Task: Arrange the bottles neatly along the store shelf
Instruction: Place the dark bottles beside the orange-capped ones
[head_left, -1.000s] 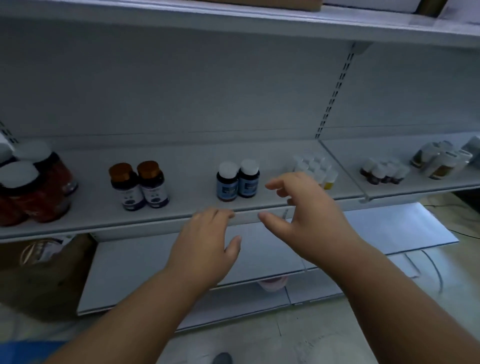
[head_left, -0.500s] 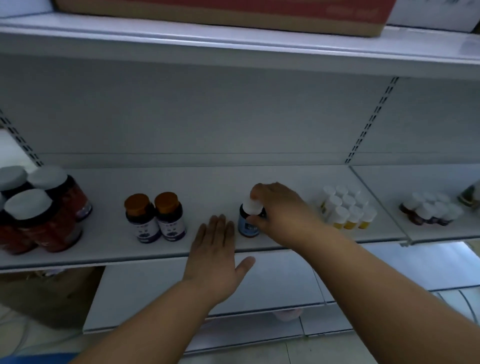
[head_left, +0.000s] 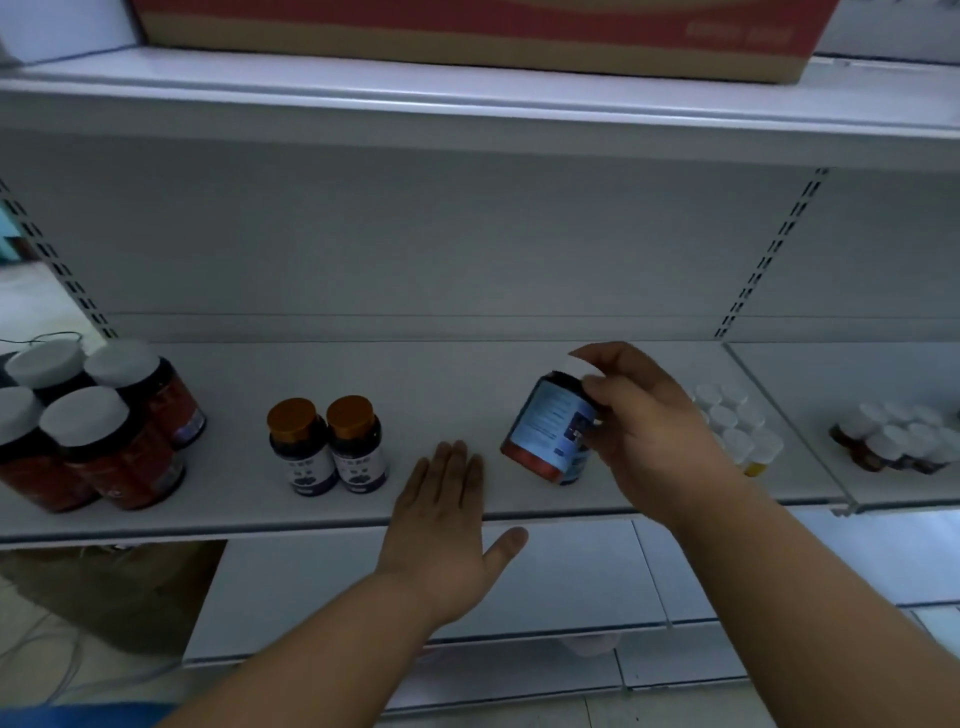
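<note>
Your right hand (head_left: 644, 436) grips the tilted blue-label bottle (head_left: 553, 428) right of the frame's centre; your left hand (head_left: 447, 525) lies flat, fingers together, on the shelf (head_left: 208, 514) edge.

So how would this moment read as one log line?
right hand: grips blue-label bottle, tilted | left hand: flat on shelf edge | orange-cap bottles: upright

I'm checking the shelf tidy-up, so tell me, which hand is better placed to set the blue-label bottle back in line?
The right hand: it already grips the tilted blue-label bottle near its top, above the shelf. The left hand lies flat on the shelf's front edge, holding nothing.
</note>
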